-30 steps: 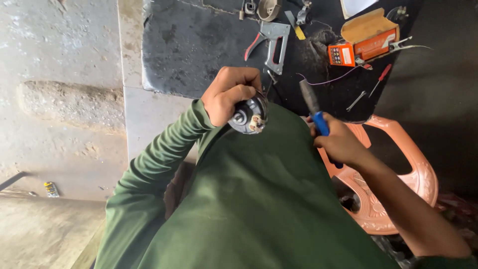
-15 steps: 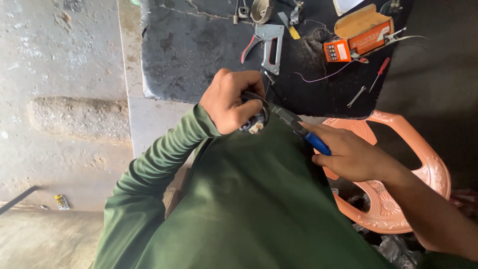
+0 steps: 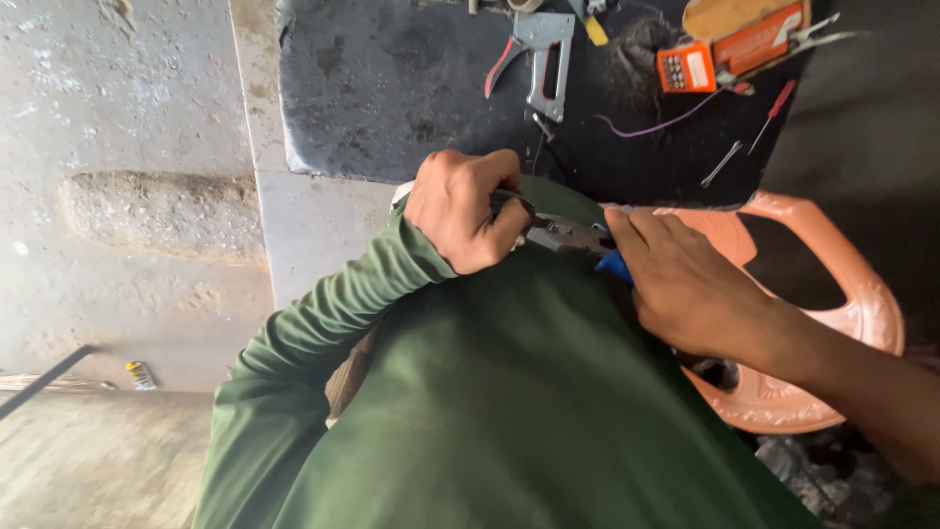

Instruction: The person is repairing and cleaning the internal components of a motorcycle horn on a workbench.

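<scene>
Left hand (image 3: 465,220): closed in a fist round a small dark part (image 3: 509,203), most of which was hidden by the fingers; its kind could not be told. The hand was held just above the green garment (image 3: 490,392), at the near edge of the dark mat (image 3: 392,88).

Right hand (image 3: 685,284): wrapped round the blue handle of a pair of pliers (image 3: 573,237). The grey metal head of the pliers was pointed left and was met by the left fist; whether the part was gripped by it could not be seen.

Orange plastic chair (image 3: 842,294): placed to the right, partly covered by the right forearm.

Dark mat: laid on the far side of the hands. On it were noted a grey staple gun (image 3: 540,54) with a red lever, far and centre; an orange meter (image 3: 729,54) at far right, with a thin purple wire (image 3: 656,125) trailed from it; a small red-handled screwdriver (image 3: 774,110) and a short metal pin (image 3: 722,163), near the right edge.

Concrete floor (image 3: 127,196): seen at left, rough and dusty, with a small striped object (image 3: 140,374) left lying on it at near left.
</scene>
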